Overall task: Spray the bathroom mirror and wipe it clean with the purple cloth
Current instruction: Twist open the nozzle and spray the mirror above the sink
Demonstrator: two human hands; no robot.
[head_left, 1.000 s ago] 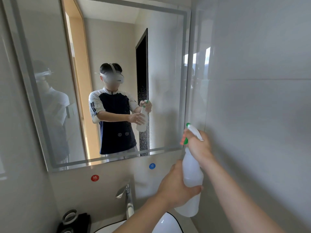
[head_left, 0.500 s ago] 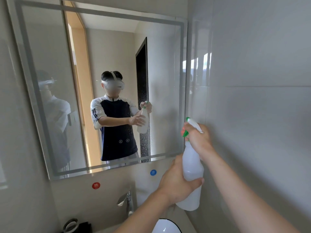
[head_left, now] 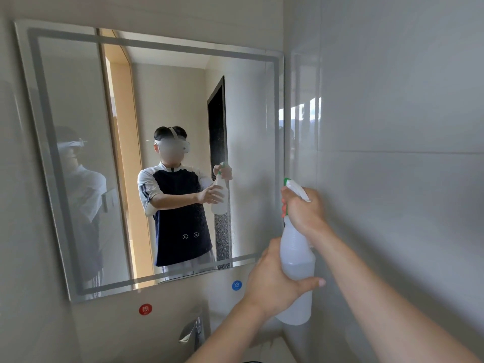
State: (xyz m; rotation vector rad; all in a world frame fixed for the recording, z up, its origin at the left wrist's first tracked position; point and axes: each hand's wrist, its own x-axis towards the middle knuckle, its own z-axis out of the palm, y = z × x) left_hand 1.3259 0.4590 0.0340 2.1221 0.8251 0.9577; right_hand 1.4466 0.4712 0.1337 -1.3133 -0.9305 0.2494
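A rectangular bathroom mirror with a frosted border hangs on the wall ahead. In front of its lower right corner I hold a translucent white spray bottle with a green and white trigger head, its nozzle toward the glass. My left hand wraps the bottle's body from the left. My right hand grips the neck, fingers on the trigger. A fine mist speckles the glass by the dark doorway reflection. The purple cloth is not in view.
A chrome tap juts from the wall below the mirror. A red round sticker and a blue one sit under the mirror's lower edge. A glossy tiled wall runs close along my right side.
The view has tilted upward, so the whole mirror shows and the basin has dropped out of sight. Both hands lifted the bottle slightly, keeping the same grip.
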